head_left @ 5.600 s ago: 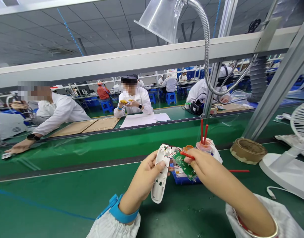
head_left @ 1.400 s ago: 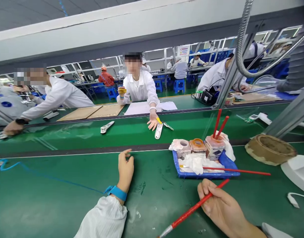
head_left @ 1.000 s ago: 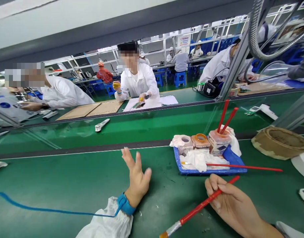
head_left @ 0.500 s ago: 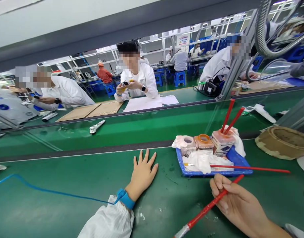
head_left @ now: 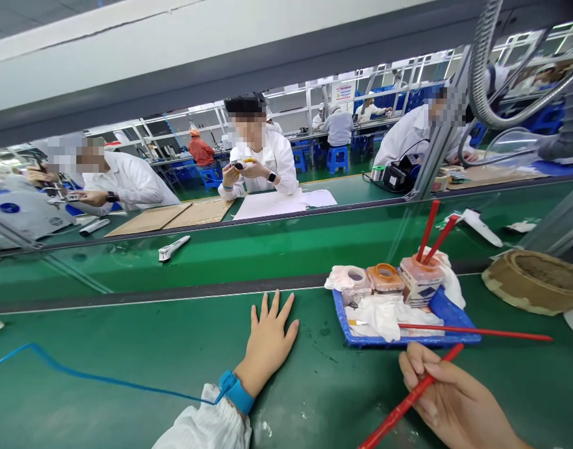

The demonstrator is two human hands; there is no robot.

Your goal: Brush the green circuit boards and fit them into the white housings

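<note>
**Left hand:** [head_left: 267, 352] flat on green desk [head_left: 127, 330], palm down, fingers spread, holding nothing; lower middle of frame.
**Right hand:** [head_left: 454, 399] curled around red-handled brush [head_left: 408, 400], grip at mid-handle; lower right of frame, just below front edge of blue tray [head_left: 342, 315].
**Hands:** apart, not touching; left empty, right clamped on brush.
**Brush:** tilted up toward tray, upper end just beside tray's front edge, lower end cut off by bottom of frame.
**Tray contents:** white cloth [head_left: 382, 315], orange-rimmed container [head_left: 384, 277], pink-and-white wrapped roll [head_left: 354, 277], orange-tinted jar [head_left: 419, 280] with two red sticks [head_left: 429, 224] standing tilted inside.
**Second brush:** [head_left: 473, 330] lying across tray, handle out past right rim.
**Left wrist:** blue strap [head_left: 234, 391] over white sleeve [head_left: 202, 424]; blue cord [head_left: 80, 374] running left along desk.
**Right of tray:** brown ring-shaped roll [head_left: 532, 284] on desk.
**Far side:** white plastic housing [head_left: 173, 247] on next green surface, upper middle-left.
**Opposite:** person in white coat [head_left: 260, 168], hands together around small item, behind white paper [head_left: 277, 206]; cardboard sheets [head_left: 169, 215] to the left.
</note>
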